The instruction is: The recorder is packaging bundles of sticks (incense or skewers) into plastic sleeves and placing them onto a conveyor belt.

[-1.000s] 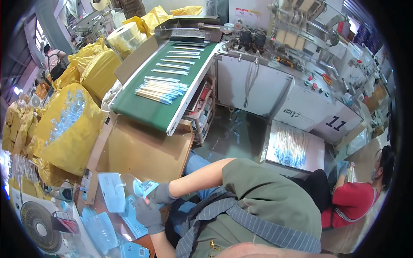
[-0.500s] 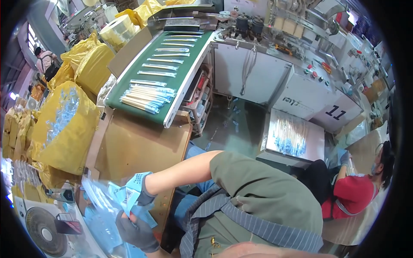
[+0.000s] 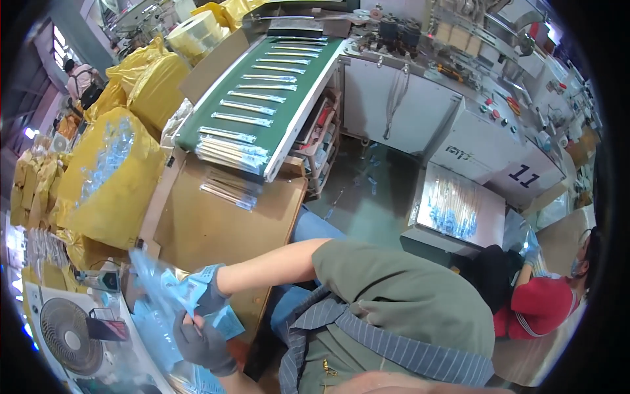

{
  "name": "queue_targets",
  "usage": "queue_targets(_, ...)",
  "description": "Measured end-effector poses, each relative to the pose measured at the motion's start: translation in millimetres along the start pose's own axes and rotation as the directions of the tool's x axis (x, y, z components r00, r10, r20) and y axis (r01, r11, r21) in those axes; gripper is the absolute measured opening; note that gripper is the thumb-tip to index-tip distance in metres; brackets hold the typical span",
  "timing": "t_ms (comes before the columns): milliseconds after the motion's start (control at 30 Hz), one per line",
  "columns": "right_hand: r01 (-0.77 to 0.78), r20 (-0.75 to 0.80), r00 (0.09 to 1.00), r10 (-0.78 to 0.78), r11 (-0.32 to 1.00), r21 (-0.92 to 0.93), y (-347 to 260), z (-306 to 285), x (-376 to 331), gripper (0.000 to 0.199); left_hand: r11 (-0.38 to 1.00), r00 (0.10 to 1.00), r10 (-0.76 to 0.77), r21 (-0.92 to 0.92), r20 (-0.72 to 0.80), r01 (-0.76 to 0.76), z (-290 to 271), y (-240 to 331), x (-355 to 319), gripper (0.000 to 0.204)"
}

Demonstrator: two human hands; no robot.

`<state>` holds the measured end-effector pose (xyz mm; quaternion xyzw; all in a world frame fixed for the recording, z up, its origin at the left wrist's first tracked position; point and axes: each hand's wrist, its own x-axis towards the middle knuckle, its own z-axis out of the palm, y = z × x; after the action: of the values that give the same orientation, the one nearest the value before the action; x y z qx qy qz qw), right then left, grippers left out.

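Both my hands wear grey gloves with bare fingertips and are close together at the lower left. My right hand (image 3: 211, 293) grips a light blue printed plastic bag (image 3: 188, 289), whose far end is smeared by motion. My left hand (image 3: 205, 346) is just below, its fingers pinched at the bag's near edge. More blue plastic bags (image 3: 152, 326) lie in a stack underneath. Several thin wrapped wooden sticks (image 3: 230, 189) rest on the brown board (image 3: 197, 220) below the belt's end. Others lie in a pile (image 3: 230, 152) on the green conveyor belt (image 3: 209, 108), with single ones spaced behind.
A fan (image 3: 71, 331) stands at the lower left. Yellow sacks (image 3: 125, 210) line the left side, one holding blue wrappers. White machine cabinets (image 3: 394, 105) stand opposite. A tray (image 3: 489, 220) of wrapped sticks is at the right, near a seated person in red (image 3: 541, 302).
My view has shifted slightly. Part of the wrapped stick pile has dropped off the belt's end onto the board. Both hands stay at the bag, and its far end has swung.
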<state>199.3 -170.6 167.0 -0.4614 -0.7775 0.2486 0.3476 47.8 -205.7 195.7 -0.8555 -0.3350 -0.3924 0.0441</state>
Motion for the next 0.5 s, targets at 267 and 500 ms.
queue_targets(267, 0.045, 0.281, 0.959, -0.025, 0.997, -0.065, 51, 63, -10, 0.023, 0.943, 0.940, -0.254, 0.276, 0.229, 0.187, 75, -103, -61, 0.012)
queue_targets(500, -0.418, -0.533, 0.784, 0.318, 0.905, -0.075, 105, -15, -186, 0.023, 0.966, 0.922, -0.196, -0.096, 0.334, 0.240, 143, -36, -44, 0.056)
